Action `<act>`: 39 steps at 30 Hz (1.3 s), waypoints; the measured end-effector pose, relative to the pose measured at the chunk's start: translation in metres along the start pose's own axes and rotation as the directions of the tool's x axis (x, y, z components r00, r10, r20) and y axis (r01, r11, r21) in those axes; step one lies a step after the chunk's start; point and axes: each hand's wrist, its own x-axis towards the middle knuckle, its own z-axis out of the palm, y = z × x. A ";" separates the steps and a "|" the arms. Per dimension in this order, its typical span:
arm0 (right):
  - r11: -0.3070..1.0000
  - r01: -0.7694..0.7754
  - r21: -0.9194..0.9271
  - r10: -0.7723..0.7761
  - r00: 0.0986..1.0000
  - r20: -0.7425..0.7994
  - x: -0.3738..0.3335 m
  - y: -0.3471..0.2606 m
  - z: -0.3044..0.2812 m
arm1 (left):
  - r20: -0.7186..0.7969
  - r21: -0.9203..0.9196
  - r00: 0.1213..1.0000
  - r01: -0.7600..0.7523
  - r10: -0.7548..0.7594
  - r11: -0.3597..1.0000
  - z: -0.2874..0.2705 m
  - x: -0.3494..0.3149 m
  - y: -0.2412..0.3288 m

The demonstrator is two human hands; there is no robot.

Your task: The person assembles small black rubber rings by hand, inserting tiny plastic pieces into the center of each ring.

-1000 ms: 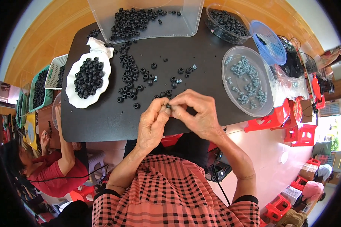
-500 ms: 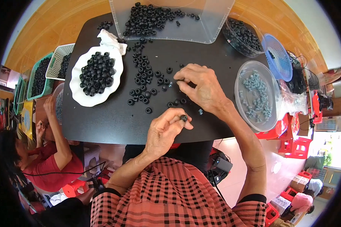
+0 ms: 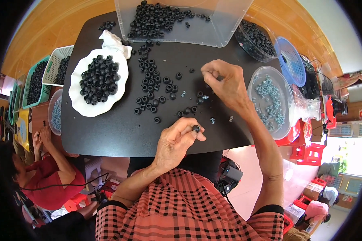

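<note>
Between thumb and fingers, my left hand (image 3: 175, 142) grips a small black ring-shaped bead (image 3: 196, 128) above the table's front edge, its hole facing up. My right hand (image 3: 227, 82) hovers over the right part of the table, fingers curled into a pinch; a dark spot shows between them, but I cannot make out what it is. Close below its fingertips lie a loose black bead (image 3: 200, 94) and a small bluish spring-like piece (image 3: 205, 97). A few similar pieces (image 3: 212, 120) are scattered nearby. Loose black beads (image 3: 151, 82) spread down the middle of the dark table (image 3: 104, 138).
A white scalloped plate (image 3: 77, 100) heaped with beads stands left, beside a crumpled white cloth (image 3: 114, 42). At the back is a clear bin (image 3: 213, 34); right are a round bead tub (image 3: 239, 40), a bluish-piece bowl (image 3: 287, 94) and a blue basket (image 3: 295, 64). A co-worker (image 3: 54, 180) sits left.
My right hand has moved right and its fingers have drawn together, uncovering a bead and small bluish pieces. My left hand keeps its bead. The co-worker's raised hand has come down.
</note>
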 end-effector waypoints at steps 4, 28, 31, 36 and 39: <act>0.999 0.033 0.008 -0.034 0.997 0.066 -0.006 0.001 -0.005 | -0.011 0.014 0.998 -0.054 0.054 0.998 0.001 -0.001 0.002; 0.962 0.200 -0.187 -0.157 0.962 0.222 0.020 0.012 0.025 | 0.004 0.010 1.000 -0.017 0.017 1.000 0.000 -0.003 0.001; 0.953 0.196 -0.232 -0.157 0.972 0.177 0.023 0.011 0.026 | -0.004 -0.035 1.000 -0.015 0.015 0.999 0.002 -0.002 0.001; 0.998 -0.012 0.059 0.006 0.996 0.094 -0.003 -0.011 0.012 | -0.042 -0.079 0.999 0.006 -0.010 0.997 -0.001 -0.001 0.004; 0.895 -0.263 0.359 0.205 0.960 0.192 -0.038 -0.021 0.002 | -0.075 -0.148 0.994 -0.089 0.078 0.985 -0.001 0.000 0.000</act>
